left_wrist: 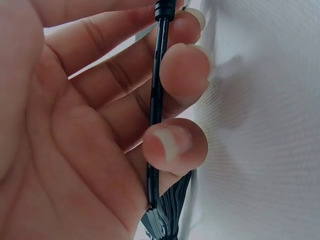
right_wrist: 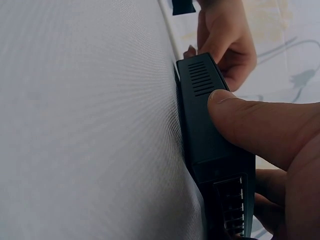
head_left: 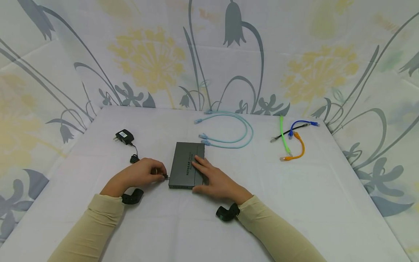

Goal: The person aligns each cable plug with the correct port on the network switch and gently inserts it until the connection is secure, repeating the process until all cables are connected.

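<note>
A dark grey NETGEAR network switch (head_left: 182,156) lies flat on the white cloth. At its left edge my left hand (head_left: 137,174) pinches the small black plug (head_left: 166,177) of the power adapter cord, its tip right at the switch. The cord (left_wrist: 156,105) runs down past the fingers to a tied bundle in the left wrist view. My right hand (head_left: 216,178) rests on the switch's right side, fingers stretched over the top and thumb (right_wrist: 250,120) on the vented near edge. A row of ports (right_wrist: 233,205) shows on the right side.
The black adapter (head_left: 125,136) with metal prongs lies at the left. Light-blue network cables (head_left: 242,131) curve behind the switch. Further right lie short green (head_left: 283,136), blue (head_left: 301,122), black (head_left: 284,135) and orange (head_left: 302,147) cables. Flower-patterned cloth stands around the table.
</note>
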Available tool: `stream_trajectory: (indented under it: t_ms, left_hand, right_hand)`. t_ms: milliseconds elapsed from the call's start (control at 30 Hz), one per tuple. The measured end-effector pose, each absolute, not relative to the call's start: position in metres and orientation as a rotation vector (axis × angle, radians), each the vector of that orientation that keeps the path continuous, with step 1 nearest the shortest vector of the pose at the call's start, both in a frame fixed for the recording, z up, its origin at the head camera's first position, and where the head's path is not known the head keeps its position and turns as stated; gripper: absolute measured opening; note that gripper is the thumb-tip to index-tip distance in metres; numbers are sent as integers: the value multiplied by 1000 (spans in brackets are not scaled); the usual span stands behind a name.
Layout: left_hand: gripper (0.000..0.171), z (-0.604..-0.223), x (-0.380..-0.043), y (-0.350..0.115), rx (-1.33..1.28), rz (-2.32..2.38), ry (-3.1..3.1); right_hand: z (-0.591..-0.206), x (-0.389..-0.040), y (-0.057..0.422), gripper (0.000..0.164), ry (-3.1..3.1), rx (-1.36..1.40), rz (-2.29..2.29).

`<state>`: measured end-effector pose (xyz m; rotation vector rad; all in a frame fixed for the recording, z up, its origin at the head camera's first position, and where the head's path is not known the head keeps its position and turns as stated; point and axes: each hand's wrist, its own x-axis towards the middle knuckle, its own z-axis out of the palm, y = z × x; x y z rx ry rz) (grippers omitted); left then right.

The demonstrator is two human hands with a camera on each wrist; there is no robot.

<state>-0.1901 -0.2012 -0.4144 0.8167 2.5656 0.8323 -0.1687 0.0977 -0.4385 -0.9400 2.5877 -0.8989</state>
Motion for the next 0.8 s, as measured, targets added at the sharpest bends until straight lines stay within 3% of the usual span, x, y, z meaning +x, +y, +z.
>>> stream_trajectory:
  t_ms: [800]
  left_hand:
    - [10, -412, -189, -200, 783, 830, 2597]
  right_hand:
    - [-439, -169, 98, 84, 2582, -944, -889]
